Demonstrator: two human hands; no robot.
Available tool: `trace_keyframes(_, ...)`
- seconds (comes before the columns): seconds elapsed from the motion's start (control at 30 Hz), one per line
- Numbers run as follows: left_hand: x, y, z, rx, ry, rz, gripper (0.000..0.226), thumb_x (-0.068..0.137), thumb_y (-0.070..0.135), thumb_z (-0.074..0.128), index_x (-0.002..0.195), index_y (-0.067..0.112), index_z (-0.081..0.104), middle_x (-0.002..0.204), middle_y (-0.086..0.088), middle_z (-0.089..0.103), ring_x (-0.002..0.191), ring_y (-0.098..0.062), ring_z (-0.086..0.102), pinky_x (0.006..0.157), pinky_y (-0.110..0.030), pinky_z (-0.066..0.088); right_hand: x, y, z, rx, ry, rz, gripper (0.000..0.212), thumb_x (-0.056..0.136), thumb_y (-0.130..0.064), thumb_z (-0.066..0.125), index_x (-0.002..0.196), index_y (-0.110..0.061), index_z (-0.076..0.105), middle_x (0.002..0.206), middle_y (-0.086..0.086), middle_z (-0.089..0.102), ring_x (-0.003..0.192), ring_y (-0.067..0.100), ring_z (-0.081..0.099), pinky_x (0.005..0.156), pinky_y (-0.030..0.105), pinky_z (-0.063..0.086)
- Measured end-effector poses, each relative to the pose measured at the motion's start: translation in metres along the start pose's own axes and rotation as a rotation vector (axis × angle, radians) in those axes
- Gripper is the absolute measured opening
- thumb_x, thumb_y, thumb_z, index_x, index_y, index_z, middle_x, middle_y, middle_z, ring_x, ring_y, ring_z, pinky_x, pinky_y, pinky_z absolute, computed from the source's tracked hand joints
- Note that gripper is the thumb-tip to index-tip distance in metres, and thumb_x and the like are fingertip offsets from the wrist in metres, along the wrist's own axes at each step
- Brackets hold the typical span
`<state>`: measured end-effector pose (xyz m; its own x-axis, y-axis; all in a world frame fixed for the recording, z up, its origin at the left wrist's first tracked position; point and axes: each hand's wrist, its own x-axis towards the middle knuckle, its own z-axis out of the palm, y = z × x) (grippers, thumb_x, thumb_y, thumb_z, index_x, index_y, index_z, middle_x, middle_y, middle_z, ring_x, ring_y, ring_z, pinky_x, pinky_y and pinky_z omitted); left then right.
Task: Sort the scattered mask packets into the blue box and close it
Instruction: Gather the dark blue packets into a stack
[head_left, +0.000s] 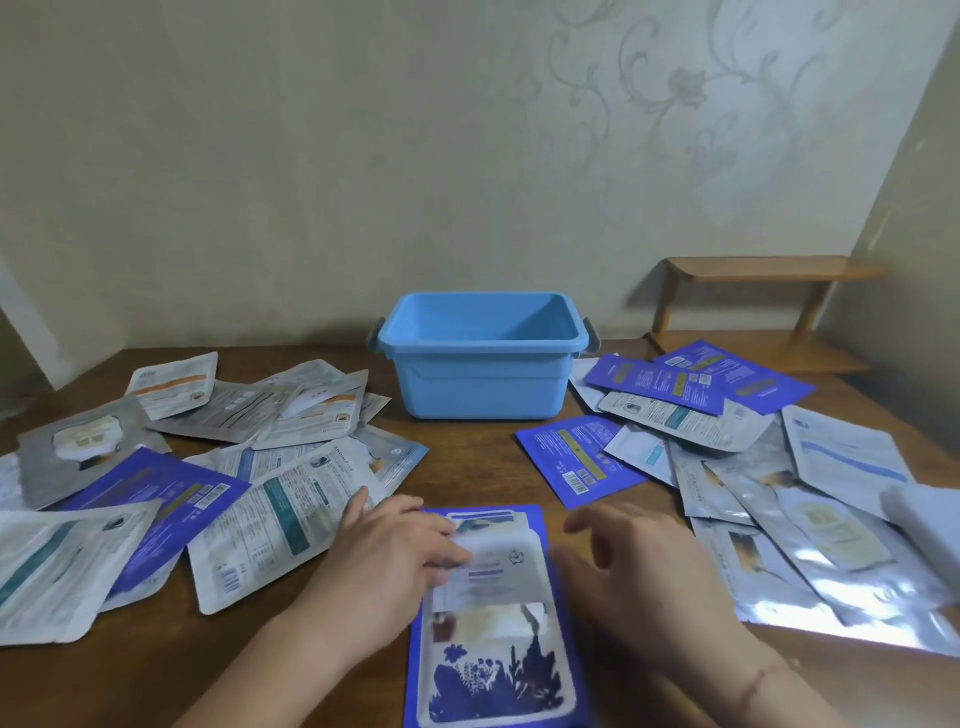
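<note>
An open blue box (483, 384) with grey side latches stands at the back middle of the wooden table; its inside looks empty. Mask packets lie scattered in two heaps, white, silver and blue ones on the left (218, 467) and on the right (753, 467). Right before me lies a blue packet (493, 670) with a flower print, and a smaller white packet (498, 566) rests on top of it. My left hand (395, 551) lies on the white packet's left edge, fingers on it. My right hand (639, 561) hovers just right of the stack, fingers loosely bent and blurred.
A small wooden shelf (753, 291) stands at the back right corner against the wall. Bare table wood (467, 467) shows between the two heaps, in front of the box. No lid is in view.
</note>
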<state>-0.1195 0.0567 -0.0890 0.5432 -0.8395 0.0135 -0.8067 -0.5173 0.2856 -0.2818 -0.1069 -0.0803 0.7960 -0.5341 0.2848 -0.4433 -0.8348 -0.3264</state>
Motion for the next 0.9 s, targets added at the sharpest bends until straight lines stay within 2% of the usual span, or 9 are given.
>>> trace_keyframes(0.1, 0.006, -0.011, -0.008, -0.022, -0.021, -0.050, 0.029, 0.096, 0.033, 0.061, 0.116, 0.053, 0.064, 0.137, 0.034, 0.049, 0.141, -0.002, 0.026, 0.121, -0.046, 0.000, 0.048, 0.015, 0.016, -0.064, -0.024, 0.010, 0.036, 0.089, -0.045, 0.053, 0.122, -0.031, 0.061, 0.125, -0.011, 0.056, 0.118, 0.017, 0.051, 0.087, 0.033, 0.048)
trace_keyframes(0.17, 0.009, -0.016, -0.012, -0.028, -0.036, -0.071, 0.028, 0.094, 0.030, 0.064, 0.109, 0.054, 0.066, 0.135, 0.034, 0.050, 0.141, -0.003, 0.026, 0.122, -0.047, -0.001, 0.065, 0.025, 0.031, -0.118, -0.060, -0.041, 0.034, 0.092, -0.044, 0.051, 0.119, -0.028, 0.063, 0.133, -0.010, 0.053, 0.124, 0.017, 0.047, 0.090, 0.033, 0.048)
trace_keyframes(0.27, 0.011, -0.018, -0.018, -0.011, -0.044, -0.072, 0.027, 0.093, 0.028, 0.067, 0.096, 0.055, 0.065, 0.132, 0.033, 0.052, 0.138, 0.000, 0.029, 0.122, -0.047, -0.001, 0.070, 0.036, 0.045, -0.143, -0.075, -0.114, 0.029, 0.095, -0.043, 0.044, 0.104, -0.026, 0.065, 0.115, -0.010, 0.061, 0.115, 0.016, 0.052, 0.081, 0.031, 0.048)
trace_keyframes(0.37, 0.014, -0.010, -0.017, -0.003, 0.054, -0.016, 0.019, 0.094, 0.031, 0.065, 0.108, 0.042, 0.069, 0.126, 0.029, 0.056, 0.130, 0.002, 0.041, 0.122, -0.041, 0.012, 0.057, 0.041, 0.038, -0.130, -0.057, -0.191, 0.028, 0.092, -0.046, 0.046, 0.087, -0.024, 0.063, 0.095, -0.007, 0.061, 0.100, 0.017, 0.059, 0.071, 0.031, 0.046)
trace_keyframes(0.5, 0.015, 0.018, -0.006, -0.154, 0.169, 0.190, 0.035, 0.092, 0.030, 0.067, 0.126, 0.035, 0.063, 0.125, 0.029, 0.052, 0.124, 0.007, 0.043, 0.114, -0.021, 0.028, -0.002, 0.054, 0.021, -0.010, -0.037, -0.308, 0.045, 0.082, -0.060, 0.044, 0.071, -0.021, 0.062, 0.105, -0.017, 0.070, 0.115, -0.003, 0.057, 0.082, 0.026, 0.053)
trace_keyframes(0.6, 0.015, 0.034, 0.001, -0.115, 0.035, 0.371, 0.043, 0.094, 0.036, 0.064, 0.136, 0.038, 0.054, 0.142, 0.030, 0.040, 0.139, 0.012, 0.022, 0.117, -0.012, 0.010, -0.056, 0.068, 0.005, 0.094, 0.057, -0.432, 0.036, 0.079, -0.062, 0.062, 0.069, -0.028, 0.071, 0.100, -0.026, 0.071, 0.112, -0.014, 0.055, 0.080, 0.017, 0.055)
trace_keyframes(0.7, 0.017, 0.045, 0.005, -0.005, -0.126, 0.479, 0.046, 0.098, 0.038, 0.056, 0.143, 0.041, 0.044, 0.152, 0.030, 0.028, 0.144, 0.011, 0.006, 0.119, -0.020, -0.001, -0.091, 0.081, -0.007, 0.015, 0.138, -0.563, 0.032, 0.081, -0.054, 0.068, 0.093, -0.025, 0.075, 0.096, -0.013, 0.070, 0.100, 0.001, 0.065, 0.080, 0.019, 0.054)
trace_keyframes(0.77, 0.018, 0.051, 0.010, 0.029, -0.185, 0.503, 0.048, 0.100, 0.036, 0.054, 0.145, 0.041, 0.041, 0.155, 0.027, 0.027, 0.146, 0.008, 0.006, 0.123, -0.030, 0.000, -0.102, 0.086, -0.006, -0.167, 0.201, -0.638, 0.023, 0.084, -0.033, 0.068, 0.104, -0.021, 0.073, 0.088, -0.004, 0.066, 0.084, 0.015, 0.066, 0.075, 0.026, 0.055)
trace_keyframes(0.9, 0.021, 0.059, 0.018, 0.048, -0.201, 0.516, 0.046, 0.102, 0.035, 0.050, 0.145, 0.043, 0.039, 0.155, 0.026, 0.029, 0.146, 0.006, 0.010, 0.123, -0.032, 0.000, -0.111, 0.077, 0.004, -0.312, 0.316, -0.683, 0.012, 0.080, -0.020, 0.070, 0.090, -0.026, 0.066, 0.067, -0.002, 0.045, 0.055, 0.021, 0.046, 0.055, 0.029, 0.048)
